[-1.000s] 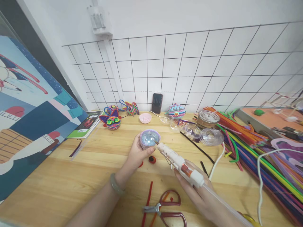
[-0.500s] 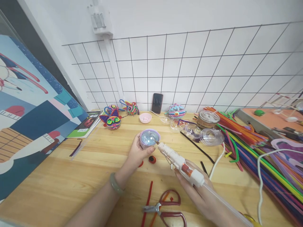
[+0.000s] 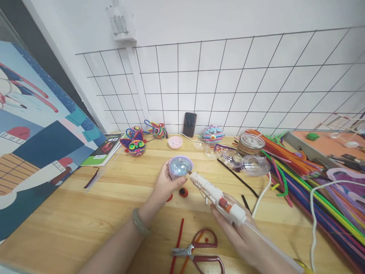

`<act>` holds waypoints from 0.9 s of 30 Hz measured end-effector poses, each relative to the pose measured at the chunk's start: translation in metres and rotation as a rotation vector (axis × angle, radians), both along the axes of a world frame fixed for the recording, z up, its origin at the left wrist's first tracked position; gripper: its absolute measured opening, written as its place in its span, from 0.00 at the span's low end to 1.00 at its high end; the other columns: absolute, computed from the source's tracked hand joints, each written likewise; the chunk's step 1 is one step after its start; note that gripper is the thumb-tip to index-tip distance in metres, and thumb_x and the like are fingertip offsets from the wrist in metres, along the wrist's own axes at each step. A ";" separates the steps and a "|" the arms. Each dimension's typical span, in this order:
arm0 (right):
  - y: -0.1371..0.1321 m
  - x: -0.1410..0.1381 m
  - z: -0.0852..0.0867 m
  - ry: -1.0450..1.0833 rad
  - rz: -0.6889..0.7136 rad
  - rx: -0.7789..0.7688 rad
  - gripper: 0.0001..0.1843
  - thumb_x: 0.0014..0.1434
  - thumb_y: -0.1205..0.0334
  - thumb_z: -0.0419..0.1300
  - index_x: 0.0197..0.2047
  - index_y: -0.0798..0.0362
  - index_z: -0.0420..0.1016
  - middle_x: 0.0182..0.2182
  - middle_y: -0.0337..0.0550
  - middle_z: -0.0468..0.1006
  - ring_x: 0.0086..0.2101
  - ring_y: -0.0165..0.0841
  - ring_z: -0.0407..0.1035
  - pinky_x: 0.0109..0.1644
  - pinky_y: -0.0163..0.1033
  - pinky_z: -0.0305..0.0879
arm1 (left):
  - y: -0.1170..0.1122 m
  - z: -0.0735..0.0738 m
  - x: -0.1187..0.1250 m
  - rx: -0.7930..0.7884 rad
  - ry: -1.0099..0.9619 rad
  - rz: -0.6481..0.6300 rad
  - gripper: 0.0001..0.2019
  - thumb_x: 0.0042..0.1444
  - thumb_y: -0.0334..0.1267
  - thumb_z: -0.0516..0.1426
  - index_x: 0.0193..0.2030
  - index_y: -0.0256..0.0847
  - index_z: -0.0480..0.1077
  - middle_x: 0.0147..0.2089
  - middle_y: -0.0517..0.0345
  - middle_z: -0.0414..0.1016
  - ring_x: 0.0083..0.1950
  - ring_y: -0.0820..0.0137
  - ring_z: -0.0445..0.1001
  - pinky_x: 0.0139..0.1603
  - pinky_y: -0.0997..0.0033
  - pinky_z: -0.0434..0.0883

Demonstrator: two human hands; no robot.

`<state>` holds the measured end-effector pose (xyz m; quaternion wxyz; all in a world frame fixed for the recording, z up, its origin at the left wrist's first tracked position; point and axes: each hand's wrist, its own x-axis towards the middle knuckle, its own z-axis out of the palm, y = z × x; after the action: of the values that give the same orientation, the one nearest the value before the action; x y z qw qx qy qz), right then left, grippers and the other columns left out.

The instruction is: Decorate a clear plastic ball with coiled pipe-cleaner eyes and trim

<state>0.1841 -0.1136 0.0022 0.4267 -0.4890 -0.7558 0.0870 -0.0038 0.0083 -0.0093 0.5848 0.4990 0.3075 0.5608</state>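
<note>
My left hand (image 3: pixel 165 185) is closed around a clear plastic ball (image 3: pixel 180 166) with a lilac pipe cleaner wound round its rim, held just above the wooden table (image 3: pixel 94 213). My right hand (image 3: pixel 238 232) grips a white hot glue gun (image 3: pixel 218 198) from below. The gun's metal tip touches the right edge of the ball. A small red and black piece (image 3: pixel 183 192) lies on the table under the ball.
Red-handled scissors (image 3: pixel 199 253) and a red pipe cleaner (image 3: pixel 178 243) lie near the front edge. Clear half-shells (image 3: pixel 253 164), a jar (image 3: pixel 250 143), finished pipe-cleaner figures (image 3: pixel 134 144), a pink bowl (image 3: pixel 175 142) and a phone (image 3: pixel 189 124) stand behind. Pipe-cleaner bundles (image 3: pixel 308 179) and a white cord (image 3: pixel 313 213) fill the right.
</note>
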 end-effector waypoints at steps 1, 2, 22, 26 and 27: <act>0.000 0.000 0.000 0.003 0.002 0.007 0.04 0.62 0.64 0.51 0.36 0.48 0.66 0.30 0.42 0.73 0.32 0.37 0.71 0.30 0.36 0.69 | 0.000 0.000 0.000 -0.002 -0.001 -0.007 0.35 0.33 0.39 0.69 0.50 0.41 0.62 0.50 0.52 0.70 0.51 0.63 0.69 0.53 0.63 0.64; 0.000 0.000 0.000 0.006 0.006 0.010 0.04 0.62 0.63 0.50 0.36 0.48 0.66 0.30 0.42 0.72 0.31 0.36 0.71 0.30 0.36 0.69 | -0.001 0.000 0.000 -0.003 -0.002 -0.010 0.34 0.34 0.38 0.69 0.50 0.41 0.61 0.50 0.51 0.70 0.51 0.63 0.69 0.53 0.63 0.65; 0.000 -0.001 0.010 0.022 -0.002 -0.040 0.11 0.64 0.57 0.48 0.33 0.49 0.68 0.27 0.41 0.72 0.29 0.35 0.71 0.29 0.35 0.67 | -0.001 0.001 -0.001 -0.012 -0.020 0.006 0.33 0.36 0.38 0.68 0.51 0.40 0.62 0.51 0.51 0.70 0.53 0.62 0.68 0.55 0.62 0.63; 0.000 0.000 0.008 0.010 -0.001 -0.040 0.10 0.63 0.58 0.49 0.33 0.48 0.68 0.28 0.42 0.73 0.30 0.36 0.71 0.30 0.36 0.68 | -0.001 0.001 0.000 -0.015 -0.018 0.018 0.32 0.35 0.38 0.68 0.50 0.40 0.64 0.50 0.51 0.71 0.52 0.61 0.69 0.55 0.62 0.63; 0.000 0.000 0.006 0.012 -0.010 -0.041 0.09 0.63 0.59 0.49 0.34 0.49 0.68 0.28 0.42 0.73 0.31 0.36 0.71 0.30 0.36 0.68 | -0.001 0.001 0.000 -0.013 -0.016 0.018 0.33 0.35 0.38 0.69 0.50 0.40 0.64 0.50 0.51 0.71 0.52 0.61 0.69 0.55 0.62 0.63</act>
<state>0.1840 -0.1140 0.0085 0.4215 -0.5008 -0.7490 0.1032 -0.0038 0.0074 -0.0085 0.5854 0.4879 0.3112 0.5678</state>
